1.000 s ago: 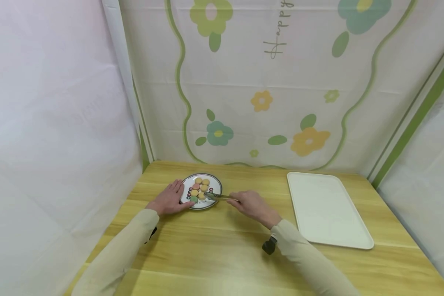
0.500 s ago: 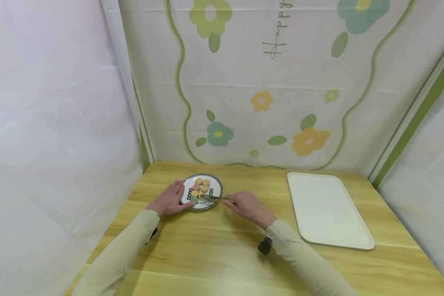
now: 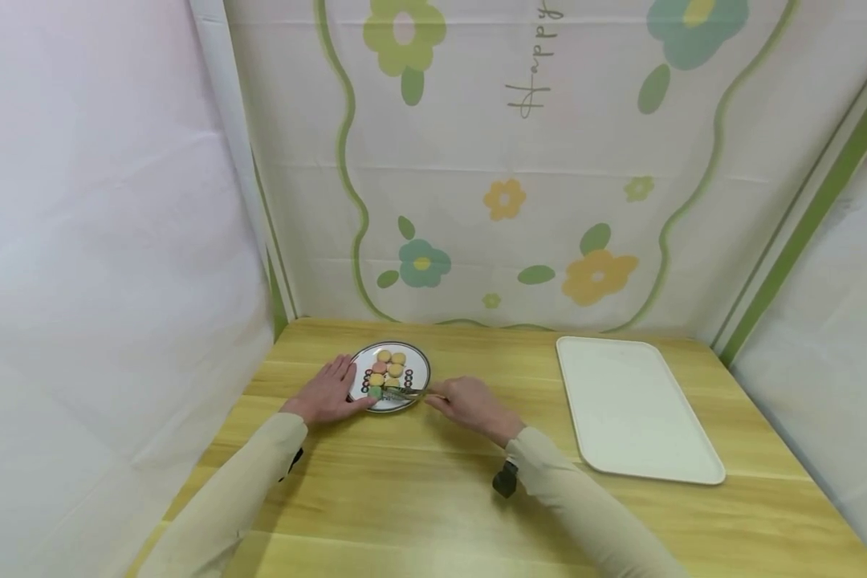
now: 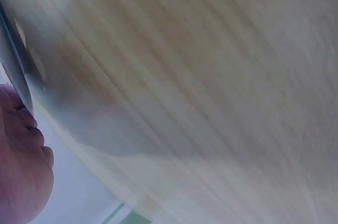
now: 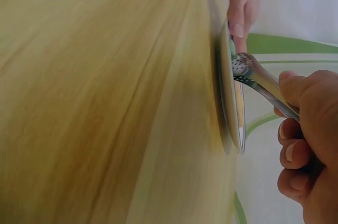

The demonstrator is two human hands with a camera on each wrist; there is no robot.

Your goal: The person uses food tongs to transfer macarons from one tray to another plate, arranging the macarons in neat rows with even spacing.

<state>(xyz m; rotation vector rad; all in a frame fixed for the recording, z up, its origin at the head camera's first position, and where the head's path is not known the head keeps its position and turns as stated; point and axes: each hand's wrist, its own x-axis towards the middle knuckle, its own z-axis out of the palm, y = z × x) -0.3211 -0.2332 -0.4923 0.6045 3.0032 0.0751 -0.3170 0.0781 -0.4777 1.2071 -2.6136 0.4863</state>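
Observation:
A white plate (image 3: pixel 357 371) with a dark rim holds several small round macaron-like sweets in yellow, pink and green. My left hand (image 3: pixel 325 392) rests at the plate's left edge, fingers straight, with the thumb along its near side. From the right, my right hand (image 3: pixel 470 405) grips metal serving tongs (image 5: pixel 266 84). Their perforated tips reach low over the plate, beside the green macaron (image 3: pixel 376 392) at the near left. Whether the tips touch it is hard to tell. In the left wrist view, only part of the left hand (image 4: pixel 24 166) shows under the plate's edge.
A large white rectangular tray (image 3: pixel 639 409) lies on the wooden table (image 3: pixel 405 498) to the right. Behind the table hangs a white cloth (image 3: pixel 506 144) with printed flowers, and pale cloth walls stand at both sides.
The right hand and tongs have moved a little left and nearer, from a yellow macaron to beside the green one. The left hand stays on the plate's edge.

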